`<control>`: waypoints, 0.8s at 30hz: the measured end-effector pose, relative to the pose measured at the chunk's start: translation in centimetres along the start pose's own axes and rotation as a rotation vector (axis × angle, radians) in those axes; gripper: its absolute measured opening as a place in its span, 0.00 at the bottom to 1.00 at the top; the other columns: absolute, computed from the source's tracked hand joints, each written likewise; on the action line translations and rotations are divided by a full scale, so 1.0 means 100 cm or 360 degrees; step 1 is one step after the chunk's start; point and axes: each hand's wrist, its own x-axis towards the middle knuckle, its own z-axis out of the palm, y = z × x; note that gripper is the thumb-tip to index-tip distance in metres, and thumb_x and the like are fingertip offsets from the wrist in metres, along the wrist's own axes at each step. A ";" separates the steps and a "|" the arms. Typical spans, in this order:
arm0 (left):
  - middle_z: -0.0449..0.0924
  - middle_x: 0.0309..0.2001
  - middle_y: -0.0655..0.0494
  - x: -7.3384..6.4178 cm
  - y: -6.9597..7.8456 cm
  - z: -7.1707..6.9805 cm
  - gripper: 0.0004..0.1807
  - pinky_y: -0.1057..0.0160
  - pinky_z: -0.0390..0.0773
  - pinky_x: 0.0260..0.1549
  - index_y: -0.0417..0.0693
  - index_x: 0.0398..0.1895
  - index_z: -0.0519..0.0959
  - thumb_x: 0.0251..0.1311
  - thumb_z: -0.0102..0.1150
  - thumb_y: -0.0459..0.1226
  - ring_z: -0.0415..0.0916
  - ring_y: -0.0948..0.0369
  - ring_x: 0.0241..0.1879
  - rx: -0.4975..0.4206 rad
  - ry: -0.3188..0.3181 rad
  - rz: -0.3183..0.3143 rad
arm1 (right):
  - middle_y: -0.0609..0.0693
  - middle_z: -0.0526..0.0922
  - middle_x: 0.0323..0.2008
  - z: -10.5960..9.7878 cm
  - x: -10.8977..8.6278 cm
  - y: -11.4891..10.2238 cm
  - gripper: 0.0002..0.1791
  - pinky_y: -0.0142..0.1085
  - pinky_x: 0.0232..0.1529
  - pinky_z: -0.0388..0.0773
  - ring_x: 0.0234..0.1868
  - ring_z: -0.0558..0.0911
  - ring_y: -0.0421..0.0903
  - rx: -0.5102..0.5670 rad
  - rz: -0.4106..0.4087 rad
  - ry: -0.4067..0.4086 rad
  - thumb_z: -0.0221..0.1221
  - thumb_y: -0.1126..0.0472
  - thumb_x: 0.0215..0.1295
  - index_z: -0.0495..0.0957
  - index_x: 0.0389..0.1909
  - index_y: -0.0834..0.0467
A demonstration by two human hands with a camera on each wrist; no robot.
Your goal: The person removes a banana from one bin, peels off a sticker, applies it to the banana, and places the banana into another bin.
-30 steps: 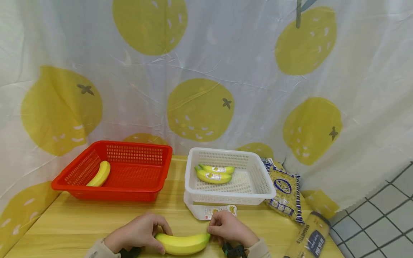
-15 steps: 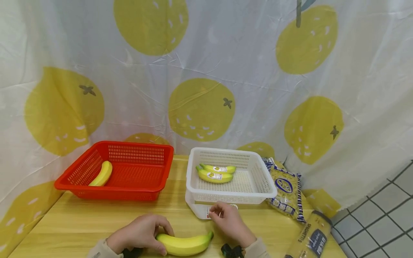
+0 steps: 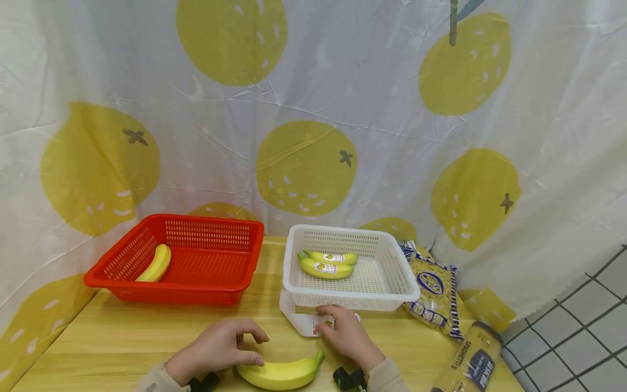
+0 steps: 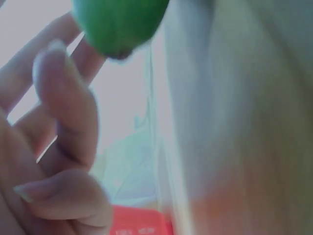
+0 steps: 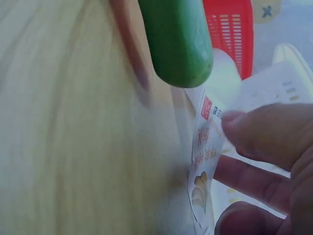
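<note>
A yellow banana with a green stem end (image 3: 280, 374) lies on the wooden table near the front edge. My left hand (image 3: 220, 348) hovers around its left end, with thumb and fingers spread apart. A green rounded end (image 4: 120, 27) shows above these fingers in the left wrist view. To the right of the banana, my right hand (image 3: 348, 335) reaches to a white strip of banana stickers (image 3: 305, 322). In the right wrist view the thumb meets the edge of a printed sticker (image 5: 205, 152), with a finger behind it; thumb and fingers look parted, not pinching.
A red basket (image 3: 196, 296) with one banana (image 3: 155, 263) stands back left. A white basket (image 3: 350, 299) holds two stickered bananas (image 3: 327, 268). On the right lie a pasta bag (image 3: 433, 294) and a spaghetti pack (image 3: 467, 359). A lemon-print curtain (image 3: 382, 179) hangs behind.
My right hand has left the banana's stem end and moved up to the sticker strip. The left hand has loosened from the banana's left end and risen slightly.
</note>
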 end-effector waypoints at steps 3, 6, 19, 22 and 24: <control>0.87 0.41 0.68 0.003 0.003 0.005 0.17 0.72 0.70 0.23 0.65 0.46 0.87 0.58 0.71 0.58 0.69 0.76 0.24 0.0058 0.0131 0.0093 | 0.50 0.87 0.47 0.000 0.002 0.001 0.19 0.31 0.31 0.75 0.24 0.72 0.34 0.0070 0.0024 -0.0041 0.67 0.58 0.67 0.83 0.57 0.57; 0.87 0.41 0.67 0.006 0.006 0.010 0.15 0.73 0.69 0.23 0.65 0.46 0.87 0.61 0.70 0.56 0.68 0.77 0.24 0.0105 0.0232 0.0175 | 0.49 0.85 0.44 0.001 0.003 0.000 0.19 0.29 0.28 0.73 0.25 0.70 0.32 0.0096 0.0030 -0.0057 0.68 0.60 0.65 0.83 0.57 0.57; 0.81 0.34 0.78 0.023 0.034 0.018 0.30 0.74 0.64 0.15 0.62 0.67 0.76 0.62 0.71 0.52 0.62 0.80 0.18 0.0284 0.0453 0.0205 | 0.39 0.78 0.36 0.002 -0.002 -0.031 0.01 0.24 0.28 0.74 0.28 0.69 0.29 0.0192 -0.0380 0.0156 0.66 0.59 0.69 0.86 0.37 0.49; 0.79 0.32 0.81 0.031 0.041 0.018 0.32 0.75 0.61 0.13 0.64 0.70 0.73 0.63 0.70 0.52 0.60 0.80 0.16 0.0323 0.0414 0.0212 | 0.41 0.79 0.36 0.006 -0.002 -0.041 0.03 0.20 0.27 0.72 0.26 0.69 0.28 0.0172 -0.0645 0.0282 0.67 0.63 0.68 0.85 0.39 0.51; 0.79 0.31 0.81 0.035 0.044 0.019 0.30 0.74 0.60 0.13 0.64 0.68 0.75 0.64 0.69 0.53 0.59 0.80 0.15 0.0358 0.0400 0.0213 | 0.42 0.80 0.37 0.009 -0.002 -0.046 0.05 0.17 0.28 0.70 0.27 0.70 0.28 0.0150 -0.0806 0.0364 0.67 0.65 0.67 0.85 0.40 0.52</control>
